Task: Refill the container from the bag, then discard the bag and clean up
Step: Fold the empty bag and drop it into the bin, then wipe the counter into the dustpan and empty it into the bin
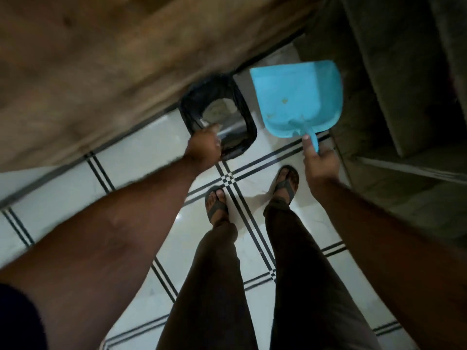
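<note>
One black-lined bin (218, 116) stands on the floor against the brown wall, something pale lying inside it. The left hand (205, 145) grips its near rim. Just to its right hangs one blue dustpan (298, 97), its handle pinched in the right hand (319, 162). Two sandalled feet (216, 202) stand on white tiles (141, 147) crossed by black lines.
</note>
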